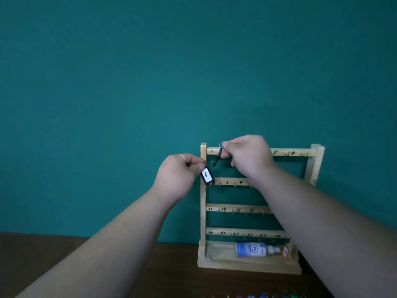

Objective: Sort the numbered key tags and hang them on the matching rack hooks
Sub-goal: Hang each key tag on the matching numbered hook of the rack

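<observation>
Barely begun, I judge: my left hand [178, 176] pinches the black tag marked 1 [207, 177] mid-frame, my right hand [247, 155] pinches a second black tag [217, 159] at the top rail [283, 151] of the wooden rack [203, 203], visible hooks [235, 185] bare.

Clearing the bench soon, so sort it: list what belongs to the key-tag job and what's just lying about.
Job: wooden rack; black tag marked 1, in the left hand; edge-on black tag, in the right hand; coloured tags at the bottom edge.
Lying about: white bottle in the rack's base tray.
</observation>
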